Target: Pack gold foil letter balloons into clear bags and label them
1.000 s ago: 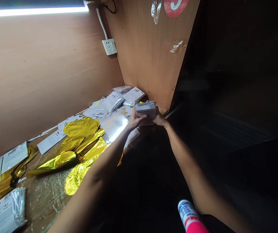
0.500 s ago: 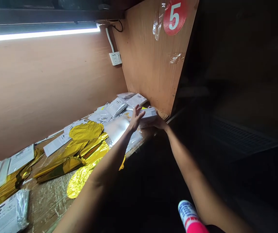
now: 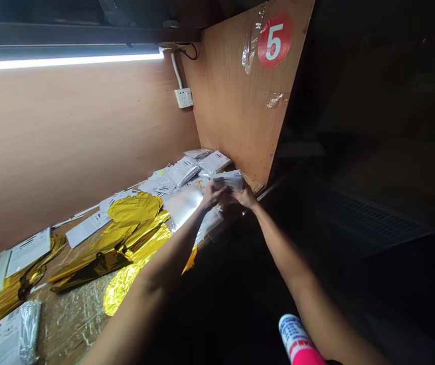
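Both my hands reach to the far right end of a wooden bench (image 3: 69,314). My left hand (image 3: 213,195) and my right hand (image 3: 245,196) are closed on a stack of small white packets (image 3: 228,180), held just above the bench near the wooden side panel (image 3: 236,111). The stack is fanned a little at its top edge. Beside my left hand lies a clear plastic bag (image 3: 187,205), and left of that a heap of gold foil balloons (image 3: 126,233).
More white labelled packets (image 3: 187,170) are piled at the back right corner, with others along the wall (image 3: 27,248) and at the near left (image 3: 0,339). A wall socket (image 3: 184,97) sits above. A red disc with a 5 (image 3: 274,40) marks the panel. A white and pink cylinder (image 3: 297,339) shows near my right forearm.
My left hand, open against the stack's side half a second ago, has closed onto it beside my right hand. The view has tilted up, showing more of the light strip and the numbered disc.
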The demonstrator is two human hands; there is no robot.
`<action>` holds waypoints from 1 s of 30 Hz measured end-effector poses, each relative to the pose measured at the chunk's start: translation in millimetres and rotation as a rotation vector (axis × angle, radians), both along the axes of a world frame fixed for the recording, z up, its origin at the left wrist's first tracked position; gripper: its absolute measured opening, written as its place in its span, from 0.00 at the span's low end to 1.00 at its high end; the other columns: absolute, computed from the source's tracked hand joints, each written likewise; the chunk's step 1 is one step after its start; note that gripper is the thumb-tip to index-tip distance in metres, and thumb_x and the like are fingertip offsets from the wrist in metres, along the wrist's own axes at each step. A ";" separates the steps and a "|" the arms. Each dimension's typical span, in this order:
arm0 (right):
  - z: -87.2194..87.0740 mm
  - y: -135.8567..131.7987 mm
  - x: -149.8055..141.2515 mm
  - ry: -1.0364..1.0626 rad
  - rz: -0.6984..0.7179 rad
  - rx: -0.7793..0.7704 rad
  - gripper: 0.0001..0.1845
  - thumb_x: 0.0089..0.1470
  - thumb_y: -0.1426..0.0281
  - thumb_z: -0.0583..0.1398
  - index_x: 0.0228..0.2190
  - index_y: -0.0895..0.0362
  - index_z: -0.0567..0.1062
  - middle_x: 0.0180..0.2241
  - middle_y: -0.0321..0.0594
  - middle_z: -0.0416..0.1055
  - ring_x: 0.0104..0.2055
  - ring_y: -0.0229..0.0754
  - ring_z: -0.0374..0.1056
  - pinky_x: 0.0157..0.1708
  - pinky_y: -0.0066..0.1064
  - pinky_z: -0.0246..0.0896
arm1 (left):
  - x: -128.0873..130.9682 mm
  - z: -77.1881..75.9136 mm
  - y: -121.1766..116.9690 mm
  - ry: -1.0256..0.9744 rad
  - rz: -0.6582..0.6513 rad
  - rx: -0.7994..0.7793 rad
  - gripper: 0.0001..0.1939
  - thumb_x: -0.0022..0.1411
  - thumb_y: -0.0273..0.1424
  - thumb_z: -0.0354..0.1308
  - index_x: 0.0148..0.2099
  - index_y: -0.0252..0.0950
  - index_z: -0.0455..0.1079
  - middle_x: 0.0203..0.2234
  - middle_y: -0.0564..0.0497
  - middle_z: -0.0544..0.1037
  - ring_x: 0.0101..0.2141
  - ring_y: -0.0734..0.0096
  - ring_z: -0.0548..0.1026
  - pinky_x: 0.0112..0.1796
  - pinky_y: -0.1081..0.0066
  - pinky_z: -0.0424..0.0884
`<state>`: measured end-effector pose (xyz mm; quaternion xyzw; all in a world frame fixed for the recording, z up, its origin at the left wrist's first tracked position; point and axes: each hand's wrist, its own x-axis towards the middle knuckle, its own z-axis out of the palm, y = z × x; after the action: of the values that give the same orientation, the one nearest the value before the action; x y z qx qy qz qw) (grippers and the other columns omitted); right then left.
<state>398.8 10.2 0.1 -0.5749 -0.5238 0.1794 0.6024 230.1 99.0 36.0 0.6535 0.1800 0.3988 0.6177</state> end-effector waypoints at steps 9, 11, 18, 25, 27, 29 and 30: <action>57.9 -44.6 -55.0 -0.633 -0.618 -0.125 0.13 0.73 0.65 0.57 0.51 0.59 0.77 0.46 0.55 0.79 0.51 0.59 0.74 0.52 0.46 0.68 | 12.4 46.8 -76.6 -0.158 0.346 -0.143 0.36 0.52 0.48 0.81 0.55 0.38 0.70 0.47 0.43 0.81 0.50 0.57 0.81 0.54 0.59 0.76; 58.6 -46.3 -73.4 -0.839 -0.547 -0.197 0.15 0.75 0.71 0.54 0.54 0.58 0.77 0.46 0.54 0.78 0.51 0.57 0.72 0.51 0.45 0.66 | 17.4 48.0 -94.1 -0.263 0.433 -0.259 0.33 0.54 0.47 0.79 0.54 0.37 0.72 0.45 0.45 0.82 0.45 0.61 0.82 0.49 0.62 0.78; 52.1 -49.3 -68.8 -0.999 -0.212 -0.244 0.18 0.68 0.70 0.63 0.58 0.54 0.74 0.50 0.53 0.74 0.53 0.58 0.70 0.52 0.45 0.66 | 8.5 22.3 -58.5 -0.260 0.554 -0.358 0.12 0.52 0.35 0.71 0.32 0.36 0.71 0.24 0.56 0.73 0.25 0.75 0.69 0.29 0.73 0.67; 42.0 -7.1 41.7 -0.175 0.088 -0.107 0.45 0.42 0.63 0.78 0.60 0.56 0.71 0.57 0.50 0.75 0.59 0.56 0.72 0.61 0.47 0.70 | 1.1 16.1 8.3 0.101 -0.002 0.111 0.18 0.47 0.31 0.76 0.39 0.37 0.74 0.30 0.52 0.77 0.33 0.65 0.75 0.38 0.68 0.72; 27.1 2.7 47.5 0.042 0.311 -0.144 0.41 0.42 0.58 0.77 0.56 0.56 0.75 0.51 0.47 0.80 0.57 0.54 0.75 0.62 0.46 0.71 | 6.9 6.7 10.4 0.113 -0.059 0.091 0.25 0.44 0.34 0.79 0.42 0.36 0.74 0.35 0.50 0.80 0.39 0.60 0.78 0.45 0.64 0.75; 12.1 8.1 40.5 0.177 0.369 -0.122 0.39 0.41 0.54 0.77 0.52 0.57 0.78 0.48 0.47 0.83 0.56 0.54 0.76 0.63 0.48 0.71 | 13.1 -8.2 2.6 0.042 0.057 0.072 0.30 0.47 0.39 0.79 0.48 0.37 0.71 0.42 0.47 0.81 0.45 0.57 0.80 0.52 0.60 0.75; 6.2 9.5 35.0 0.210 0.362 -0.092 0.38 0.42 0.53 0.77 0.52 0.57 0.78 0.48 0.48 0.83 0.57 0.55 0.76 0.63 0.48 0.70 | 16.1 -16.3 -3.6 0.009 0.151 0.069 0.31 0.49 0.42 0.78 0.51 0.37 0.70 0.45 0.45 0.81 0.49 0.56 0.79 0.55 0.58 0.74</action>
<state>433.8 19.7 6.3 -0.4765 -0.5442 0.3674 0.5846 246.2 95.4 19.6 0.6606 0.2180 0.4473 0.5622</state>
